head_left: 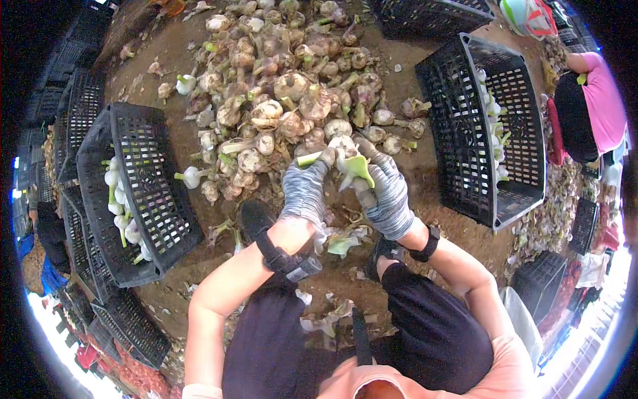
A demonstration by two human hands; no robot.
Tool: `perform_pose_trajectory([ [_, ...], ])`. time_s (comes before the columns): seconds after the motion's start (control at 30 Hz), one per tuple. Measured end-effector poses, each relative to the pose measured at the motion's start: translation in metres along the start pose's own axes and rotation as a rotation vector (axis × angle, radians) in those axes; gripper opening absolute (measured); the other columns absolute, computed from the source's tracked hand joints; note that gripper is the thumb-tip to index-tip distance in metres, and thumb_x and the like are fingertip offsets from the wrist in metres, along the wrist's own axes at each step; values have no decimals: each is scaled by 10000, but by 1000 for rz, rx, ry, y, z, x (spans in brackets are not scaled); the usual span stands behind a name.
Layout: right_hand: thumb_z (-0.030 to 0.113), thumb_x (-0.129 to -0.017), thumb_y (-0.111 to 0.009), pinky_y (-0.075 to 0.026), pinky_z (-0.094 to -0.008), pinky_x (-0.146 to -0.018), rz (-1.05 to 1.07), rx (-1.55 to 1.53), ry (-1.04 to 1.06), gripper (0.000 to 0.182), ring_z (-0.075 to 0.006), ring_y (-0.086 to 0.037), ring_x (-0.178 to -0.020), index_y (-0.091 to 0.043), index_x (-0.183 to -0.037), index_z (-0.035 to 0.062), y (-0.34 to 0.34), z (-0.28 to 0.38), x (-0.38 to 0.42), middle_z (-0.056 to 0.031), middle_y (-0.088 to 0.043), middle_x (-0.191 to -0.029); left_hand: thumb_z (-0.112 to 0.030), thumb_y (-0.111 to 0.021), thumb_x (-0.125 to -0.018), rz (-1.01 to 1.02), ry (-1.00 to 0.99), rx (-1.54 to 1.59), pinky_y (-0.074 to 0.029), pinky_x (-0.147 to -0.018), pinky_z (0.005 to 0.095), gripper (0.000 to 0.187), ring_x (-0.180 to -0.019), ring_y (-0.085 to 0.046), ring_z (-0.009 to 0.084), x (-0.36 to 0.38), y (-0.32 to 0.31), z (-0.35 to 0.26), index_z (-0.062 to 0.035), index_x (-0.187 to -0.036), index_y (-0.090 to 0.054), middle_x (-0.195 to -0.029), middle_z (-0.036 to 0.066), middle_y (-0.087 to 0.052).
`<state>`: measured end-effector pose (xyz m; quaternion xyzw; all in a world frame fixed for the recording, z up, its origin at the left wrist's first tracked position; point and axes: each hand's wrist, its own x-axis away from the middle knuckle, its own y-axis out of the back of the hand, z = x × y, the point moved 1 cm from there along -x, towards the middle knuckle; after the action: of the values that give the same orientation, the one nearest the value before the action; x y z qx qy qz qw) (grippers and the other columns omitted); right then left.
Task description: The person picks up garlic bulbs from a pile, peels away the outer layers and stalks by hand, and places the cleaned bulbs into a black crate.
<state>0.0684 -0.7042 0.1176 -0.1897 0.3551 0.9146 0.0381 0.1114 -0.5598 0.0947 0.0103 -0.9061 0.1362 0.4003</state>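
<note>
Both hands wear grey knitted gloves and meet in front of a heap of garlic (276, 100). My left hand (307, 189) is closed on a garlic bulb (342, 145), whose cut green stem (309, 159) sticks out to the left by the fingertips. My right hand (387, 193) is closed at the bulb's other side, its fingers on a pale green strip of garlic skin (357, 169) that hangs loose from the bulb. The fingers partly hide the bulb. Peeled skins (342, 245) lie on the ground below my hands.
A black crate (156, 199) with white garlic stands at the left, another crate (452, 133) with garlic at the right. One more crate (425, 16) is at the back. A cleaned bulb (191, 177) lies beside the heap. A person in pink (601, 100) sits at the far right.
</note>
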Motion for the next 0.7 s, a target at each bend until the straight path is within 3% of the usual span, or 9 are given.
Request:
perform_pose_trajectory([
  [0.07, 78, -783, -575, -477, -356, -746, -17, -257, -227, 247, -297, -576, -844, -556, -997, -43, -9, -5, 12, -190, -596, -997, -189, -675, -804, 18, -119, 74, -428, -529, 222, 217, -613, -522, 91, 4, -1, -3, -67, -971, -611, -777, 0, -618],
  [0.13, 139, -839, -554, -466, -294, -714, -15, -832, -720, 297, -144, -576, -748, -543, -1075, -41, -1, -2, 9, -87, -631, -848, -196, -686, -798, 76, -366, -171, -469, -658, 235, 282, -716, -571, 106, -3, 13, -8, -29, -1011, -608, -840, 34, -644],
  [0.2, 230, -855, -539, -465, -256, -682, 186, -772, -778, 364, -96, -565, -725, -532, -1114, -25, 25, -12, -11, -69, -624, -876, -250, -698, -786, 198, -460, -315, -472, -718, 248, 359, -794, -582, 108, -5, 26, -12, -14, -1040, -600, -886, 48, -651],
  [0.27, 306, -871, -500, -478, -257, -671, 108, -1002, -788, 376, -136, -591, -711, -554, -1092, 7, 22, -8, -19, -87, -632, -884, -279, -710, -770, 291, -422, -324, -470, -744, 256, 398, -823, -585, 118, 1, 29, -24, -15, -1046, -599, -910, 52, -648],
  [0.33, 329, -874, -483, -509, -295, -680, -33, -1835, -1407, 393, -186, -617, -734, -541, -1110, 20, 18, -4, -17, -117, -633, -920, -309, -722, -754, 378, -383, -330, -468, -770, 264, 438, -853, -587, 127, 11, 26, -36, -15, -1053, -598, -935, 55, -645],
  [0.47, 350, -871, -486, -536, -351, -661, 5, -1412, -1209, 375, -219, -628, -748, -537, -1072, 38, 15, -12, -8, -119, -627, -927, -294, -702, -754, 772, 14, 178, -438, -903, 314, 477, -1003, -566, 172, 16, 28, -25, -50, -1133, -547, -1113, 81, -586],
  [0.53, 340, -874, -501, -529, -343, -636, 211, -1586, -1253, 311, -210, -622, -713, -576, -979, 57, 26, -16, -3, -90, -634, -862, -239, -671, -791, 779, -117, 312, -434, -923, 321, 493, -1046, -546, 175, 32, 27, -23, -37, -1200, -484, -1147, 85, -565],
  [0.6, 332, -864, -537, -512, -309, -707, 693, -1308, -1269, 303, -208, -618, -767, -588, -1046, 95, 12, -27, 13, -107, -627, -894, -202, -629, -830, 623, -84, 215, -429, -936, 313, 469, -1070, -532, 177, 12, 34, -17, -26, -1226, -448, -1167, 88, -552],
  [0.7, 377, -837, -556, -480, -399, -778, 1318, -175, -412, 405, -330, -583, -908, -576, -1074, 50, 18, -10, 7, -188, -608, -970, -244, -622, -839, 564, -138, 218, -456, -875, 289, 437, -1020, -543, 155, -5, 34, -21, -30, -1193, -480, -1133, 76, -562],
])
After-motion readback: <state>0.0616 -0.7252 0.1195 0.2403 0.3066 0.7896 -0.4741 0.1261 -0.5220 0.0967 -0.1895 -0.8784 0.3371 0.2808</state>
